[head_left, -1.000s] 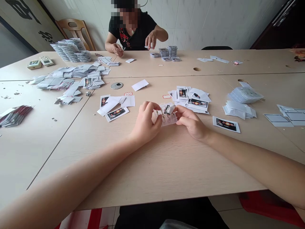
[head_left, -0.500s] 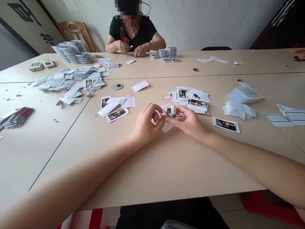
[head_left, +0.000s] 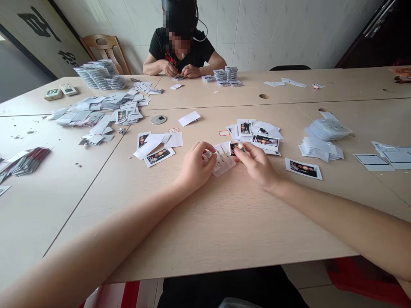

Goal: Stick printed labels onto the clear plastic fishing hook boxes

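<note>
My left hand (head_left: 198, 164) pinches the left edge of a clear plastic packet (head_left: 224, 166) just above the table. Thin gold-coloured pieces show in the packet, too small to name. Between thumb and fingers, my right hand (head_left: 258, 166) grips a black printed card (head_left: 235, 147) beside the packet's upper right corner. The card's lower part is hidden by the thumb. Behind my right hand lies a pile of printed cards (head_left: 265, 140). Farther left, more cards (head_left: 159, 156) are spread, and a single card (head_left: 303, 168) lies to the right of my right wrist.
Across the table a person (head_left: 184, 51) handles small packets near stacked packets (head_left: 221, 76). A heap of white packets (head_left: 96, 107) covers the left side. Plastic bags (head_left: 327, 128) and white cards (head_left: 374, 162) lie right. The table's front edge (head_left: 224, 271) is close to me.
The card in my right hand, curled before, now appears flatter and has shifted slightly right, showing more of the clear packet. The person opposite has leaned lower, bringing both hands together.
</note>
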Tool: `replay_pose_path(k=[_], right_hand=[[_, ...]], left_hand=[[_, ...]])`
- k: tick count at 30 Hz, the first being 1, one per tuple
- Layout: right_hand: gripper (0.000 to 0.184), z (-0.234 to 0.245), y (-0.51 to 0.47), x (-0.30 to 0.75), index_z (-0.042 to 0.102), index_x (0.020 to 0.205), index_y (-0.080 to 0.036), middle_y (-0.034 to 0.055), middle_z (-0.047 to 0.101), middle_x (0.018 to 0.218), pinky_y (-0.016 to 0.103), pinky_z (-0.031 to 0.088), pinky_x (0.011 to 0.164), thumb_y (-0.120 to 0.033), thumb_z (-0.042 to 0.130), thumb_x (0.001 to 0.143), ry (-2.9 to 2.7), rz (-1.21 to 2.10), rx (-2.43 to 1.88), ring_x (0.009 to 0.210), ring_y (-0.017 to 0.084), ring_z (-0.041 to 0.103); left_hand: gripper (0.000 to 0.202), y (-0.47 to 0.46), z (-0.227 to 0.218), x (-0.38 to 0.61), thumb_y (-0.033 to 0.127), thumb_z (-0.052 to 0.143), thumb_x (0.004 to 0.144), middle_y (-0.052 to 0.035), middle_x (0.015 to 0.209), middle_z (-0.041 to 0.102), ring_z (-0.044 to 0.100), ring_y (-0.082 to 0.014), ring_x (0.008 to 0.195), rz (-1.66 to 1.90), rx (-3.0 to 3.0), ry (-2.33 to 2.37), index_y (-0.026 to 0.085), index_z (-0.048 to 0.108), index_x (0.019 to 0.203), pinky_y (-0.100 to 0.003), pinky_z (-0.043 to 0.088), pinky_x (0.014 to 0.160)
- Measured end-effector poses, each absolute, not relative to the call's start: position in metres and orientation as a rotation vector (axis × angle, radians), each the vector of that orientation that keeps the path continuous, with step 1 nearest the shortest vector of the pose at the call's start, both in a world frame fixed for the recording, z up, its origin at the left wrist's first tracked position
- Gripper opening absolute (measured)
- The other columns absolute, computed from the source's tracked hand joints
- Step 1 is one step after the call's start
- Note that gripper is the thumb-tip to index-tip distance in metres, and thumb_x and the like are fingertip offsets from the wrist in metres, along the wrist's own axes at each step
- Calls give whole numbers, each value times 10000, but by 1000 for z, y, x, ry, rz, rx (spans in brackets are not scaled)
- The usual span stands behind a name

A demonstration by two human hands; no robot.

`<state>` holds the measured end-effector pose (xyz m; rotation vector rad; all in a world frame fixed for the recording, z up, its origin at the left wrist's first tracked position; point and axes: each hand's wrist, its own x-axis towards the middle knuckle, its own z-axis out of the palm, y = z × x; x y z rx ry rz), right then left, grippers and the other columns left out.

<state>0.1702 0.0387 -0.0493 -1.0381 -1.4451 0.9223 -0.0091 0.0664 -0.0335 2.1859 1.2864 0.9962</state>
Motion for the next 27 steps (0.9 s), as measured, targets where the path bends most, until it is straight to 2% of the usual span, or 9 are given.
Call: replay_pose_path(k=[3, 5, 7, 12, 17, 22, 27], right_hand=[[186, -47, 38, 169, 593, 876, -207, 40, 559, 929, 339, 478, 828, -368, 502, 901, -1463, 919, -1009, 952, 190, 527], [166, -46, 37, 168, 590, 860, -210, 46, 555, 957, 327, 485, 817, -350, 509, 899, -1493, 898, -991, 980, 193, 529], [142, -46, 36, 167, 596, 880, -218, 54, 550, 1041, 321, 489, 825, -342, 526, 891, -1531, 853, -979, 1032, 198, 524], [185, -46, 31, 166, 606, 1010, -228, 73, 520, 1174, 348, 445, 939, -349, 568, 875, -1670, 699, -1018, 1133, 209, 496], [210, -44, 31, 166, 601, 1063, -219, 78, 544, 1192, 380, 381, 1026, -327, 500, 914, -1723, 638, -1016, 1190, 212, 473], [237, -48, 35, 167, 634, 946, -194, 82, 584, 1144, 367, 407, 982, -360, 467, 931, -1653, 659, -1049, 1141, 207, 511], [227, -49, 37, 168, 610, 834, -188, 60, 604, 936, 319, 469, 762, -364, 491, 915, -1608, 669, -1122, 906, 186, 569]], left_hand=[[76, 66, -32, -9, 230, 500, 855, -54, 992, 611, 560, -191, 887, 927, 2234, 1302, 198, 567, 839, -348, 466, 773], [181, 63, -29, -8, 287, 447, 903, -65, 1136, 579, 489, -235, 1096, 956, 2264, 1288, 201, 588, 829, -418, 406, 919], [259, 59, -26, -8, 347, 402, 933, -56, 1191, 556, 437, -241, 1167, 983, 2261, 1244, 206, 588, 822, -449, 357, 971], [217, 52, -20, -9, 384, 524, 881, -36, 1116, 583, 442, -219, 1115, 1007, 2336, 1099, 200, 551, 769, -424, 339, 972], [185, 52, -21, -8, 221, 457, 900, -31, 1079, 597, 455, -201, 1060, 1041, 2335, 1074, 190, 507, 726, -418, 347, 946], [177, 52, -23, -9, 202, 448, 895, -28, 1075, 597, 463, -202, 1061, 1084, 2347, 1059, 190, 498, 725, -418, 346, 939], [183, 52, -23, -11, 205, 424, 899, -34, 1073, 594, 463, -203, 1053, 1091, 2360, 1067, 193, 483, 726, -410, 361, 914]])
